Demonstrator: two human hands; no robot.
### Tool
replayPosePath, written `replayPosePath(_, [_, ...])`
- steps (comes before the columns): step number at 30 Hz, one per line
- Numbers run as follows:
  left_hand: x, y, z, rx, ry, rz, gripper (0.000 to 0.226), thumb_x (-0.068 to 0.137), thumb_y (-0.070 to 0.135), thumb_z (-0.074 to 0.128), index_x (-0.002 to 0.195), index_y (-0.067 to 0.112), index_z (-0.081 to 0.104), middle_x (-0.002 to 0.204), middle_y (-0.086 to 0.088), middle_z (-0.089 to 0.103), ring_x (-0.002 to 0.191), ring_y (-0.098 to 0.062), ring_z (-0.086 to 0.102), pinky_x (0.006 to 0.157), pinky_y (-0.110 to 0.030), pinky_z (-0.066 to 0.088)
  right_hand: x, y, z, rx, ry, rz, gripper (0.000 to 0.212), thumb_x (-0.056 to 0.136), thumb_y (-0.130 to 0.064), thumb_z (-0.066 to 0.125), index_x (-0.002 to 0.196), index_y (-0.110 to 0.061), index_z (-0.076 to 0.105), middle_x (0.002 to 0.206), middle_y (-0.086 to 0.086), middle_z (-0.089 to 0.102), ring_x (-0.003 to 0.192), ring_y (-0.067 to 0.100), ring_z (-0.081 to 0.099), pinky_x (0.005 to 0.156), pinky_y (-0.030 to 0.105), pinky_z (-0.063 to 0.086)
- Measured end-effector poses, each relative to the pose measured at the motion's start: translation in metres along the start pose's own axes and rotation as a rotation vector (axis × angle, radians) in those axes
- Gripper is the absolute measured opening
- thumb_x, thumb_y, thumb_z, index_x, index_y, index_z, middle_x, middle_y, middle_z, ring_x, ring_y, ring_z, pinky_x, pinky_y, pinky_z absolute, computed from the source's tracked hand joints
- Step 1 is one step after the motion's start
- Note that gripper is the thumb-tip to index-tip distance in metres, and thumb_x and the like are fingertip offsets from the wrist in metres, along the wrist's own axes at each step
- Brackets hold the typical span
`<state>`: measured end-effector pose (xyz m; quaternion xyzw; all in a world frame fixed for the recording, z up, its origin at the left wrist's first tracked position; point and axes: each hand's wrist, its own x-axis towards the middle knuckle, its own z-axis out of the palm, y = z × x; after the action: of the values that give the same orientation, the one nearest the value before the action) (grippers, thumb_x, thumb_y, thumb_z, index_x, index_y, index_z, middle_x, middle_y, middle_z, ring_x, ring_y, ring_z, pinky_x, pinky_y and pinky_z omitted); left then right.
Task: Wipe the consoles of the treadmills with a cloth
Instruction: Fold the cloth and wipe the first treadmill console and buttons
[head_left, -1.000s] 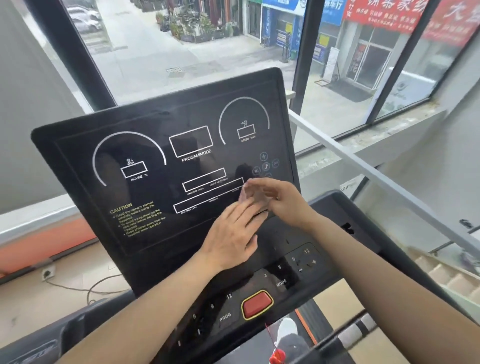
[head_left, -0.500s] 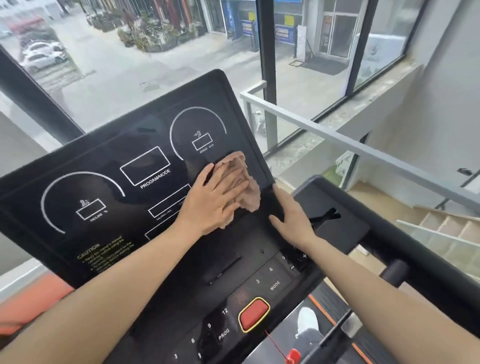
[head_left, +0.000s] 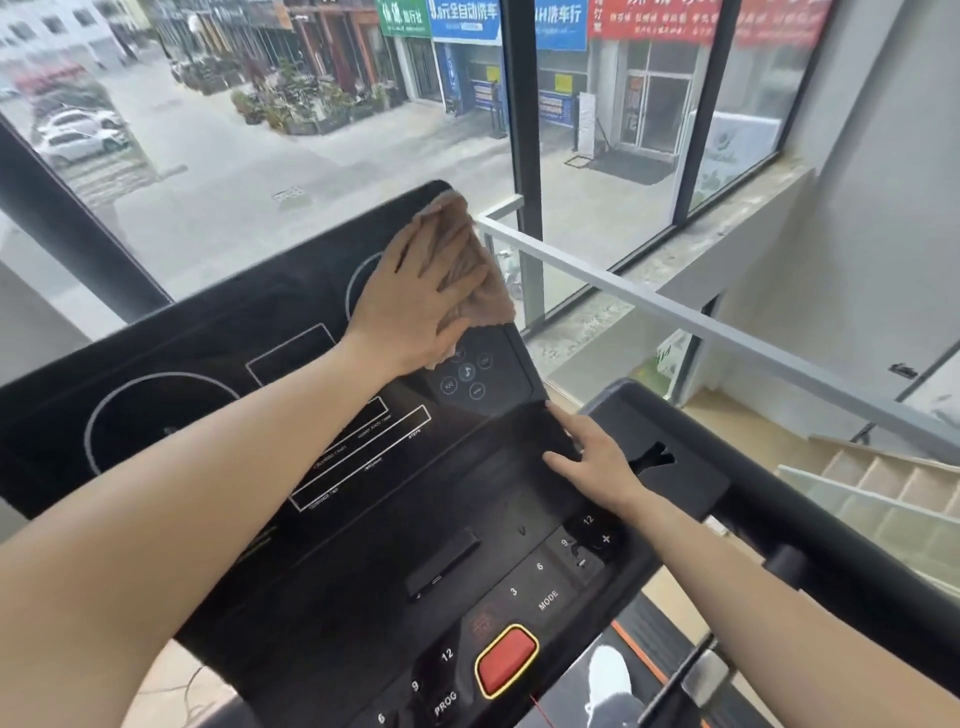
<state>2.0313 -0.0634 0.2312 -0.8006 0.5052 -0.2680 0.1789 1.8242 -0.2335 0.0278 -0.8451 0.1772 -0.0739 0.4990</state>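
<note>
A black treadmill console (head_left: 218, 374) with white dial outlines and boxes fills the middle of the view. My left hand (head_left: 415, 299) lies flat on a tan cloth (head_left: 480, 283), pressing it against the console's upper right corner. The cloth reaches up to the top edge and hangs slightly past the right edge. My right hand (head_left: 597, 460) rests with fingers spread on the console's lower right edge, beside the grey side tray (head_left: 691, 467). It holds nothing.
A red stop button (head_left: 506, 660) and number keys sit on the lower panel. A grey railing (head_left: 727, 332) runs right of the console, with stairs (head_left: 893, 488) below. Large windows stand behind. A white shoe (head_left: 610, 675) shows on the belt.
My left hand slid the cloth from the console's middle right up to its top right corner. My right hand left the cloth and settled on the console's lower right edge.
</note>
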Motion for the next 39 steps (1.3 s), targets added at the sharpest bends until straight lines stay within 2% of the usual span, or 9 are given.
replayPosePath(9, [-0.051, 0.107, 0.050, -0.139, -0.144, 0.142, 0.066, 0.103, 0.061, 0.019, 0.163, 0.033, 0.015, 0.173, -0.009, 0.006, 0.160, -0.036, -0.003, 0.129, -0.052, -0.004, -0.011, 0.020, -0.003, 0.080, 0.078, 0.112, 0.064, 0.087, -0.018, 0.074, 0.146, -0.032, 0.053, 0.125, -0.006, 0.067, 0.116, 0.015, 0.063, 0.109, 0.042, 0.049])
replayPosePath(14, [-0.071, 0.151, 0.067, -0.199, -0.218, 0.235, 0.069, 0.103, 0.059, 0.022, 0.163, 0.025, 0.020, 0.173, -0.009, 0.010, 0.160, -0.036, -0.004, 0.129, -0.051, -0.005, -0.025, 0.020, 0.001, 0.067, 0.126, 0.110, 0.062, 0.087, -0.012, 0.069, 0.145, -0.030, 0.055, 0.127, -0.003, 0.067, 0.119, 0.012, 0.062, 0.111, 0.039, 0.047])
replayPosePath(17, [-0.084, 0.168, 0.073, -0.196, -0.229, 0.301, 0.070, 0.099, 0.054, 0.031, 0.159, 0.018, 0.034, 0.169, -0.011, 0.026, 0.159, -0.038, 0.009, 0.129, -0.052, -0.002, -0.034, 0.019, 0.008, -0.047, 0.158, 0.019, 0.063, 0.085, -0.005, 0.068, 0.144, -0.022, 0.054, 0.133, -0.002, 0.060, 0.124, 0.014, 0.057, 0.111, 0.040, 0.046])
replayPosePath(19, [-0.092, 0.172, 0.076, -0.175, -0.239, 0.305, 0.072, 0.098, 0.055, 0.033, 0.160, 0.018, 0.030, 0.170, -0.011, 0.022, 0.160, -0.038, 0.005, 0.128, -0.053, -0.004, -0.041, 0.016, 0.014, -0.143, 0.174, -0.044, 0.065, 0.084, -0.005, 0.069, 0.145, -0.017, 0.054, 0.139, 0.002, 0.055, 0.130, 0.016, 0.052, 0.113, 0.039, 0.044])
replayPosePath(23, [-0.111, 0.172, 0.079, -0.175, -0.231, 0.235, 0.079, 0.098, 0.059, 0.032, 0.164, 0.019, 0.015, 0.173, -0.009, 0.009, 0.160, -0.034, -0.004, 0.128, -0.053, -0.006, -0.048, 0.012, 0.026, -0.307, 0.094, -0.138, 0.069, 0.087, -0.015, 0.070, 0.152, -0.022, 0.046, 0.156, 0.006, 0.044, 0.143, 0.024, 0.041, 0.119, 0.041, 0.036])
replayPosePath(26, [-0.132, 0.169, 0.079, -0.216, -0.247, 0.161, 0.078, 0.099, 0.059, 0.028, 0.165, 0.019, 0.012, 0.173, -0.007, 0.009, 0.161, -0.031, -0.002, 0.129, -0.052, -0.002, -0.044, 0.017, 0.024, -0.459, 0.023, -0.090, 0.062, 0.097, -0.030, 0.063, 0.155, -0.023, 0.041, 0.164, 0.005, 0.035, 0.148, 0.030, 0.036, 0.118, 0.048, 0.037])
replayPosePath(31, [-0.189, 0.154, 0.073, -0.282, -0.256, 0.062, 0.074, 0.100, 0.057, 0.033, 0.162, 0.018, 0.025, 0.170, -0.006, 0.025, 0.160, -0.029, 0.013, 0.130, -0.049, 0.006, -0.044, 0.023, 0.019, -0.537, -0.048, -0.057, 0.058, 0.103, -0.039, 0.052, 0.157, -0.026, 0.036, 0.169, -0.003, 0.023, 0.151, 0.026, 0.030, 0.119, 0.042, 0.034])
replayPosePath(36, [-0.253, 0.146, 0.063, -0.280, -0.258, -0.063, 0.070, 0.101, 0.055, 0.039, 0.161, 0.020, 0.030, 0.168, -0.002, 0.030, 0.159, -0.026, 0.021, 0.130, -0.049, 0.011, -0.044, 0.022, 0.037, -0.607, 0.049, -0.015, 0.061, 0.099, -0.044, 0.053, 0.155, -0.022, 0.039, 0.167, 0.003, 0.028, 0.142, 0.036, 0.040, 0.115, 0.050, 0.038])
replayPosePath(39, [-0.288, 0.147, 0.058, -0.308, -0.247, -0.172, 0.067, 0.100, 0.052, 0.043, 0.160, 0.023, 0.034, 0.168, 0.000, 0.030, 0.158, -0.026, 0.024, 0.129, -0.051, 0.014, -0.046, 0.021, 0.047, -0.643, 0.052, 0.042, 0.066, 0.099, -0.049, 0.049, 0.158, -0.025, 0.031, 0.169, 0.002, 0.022, 0.146, 0.038, 0.033, 0.118, 0.056, 0.031])
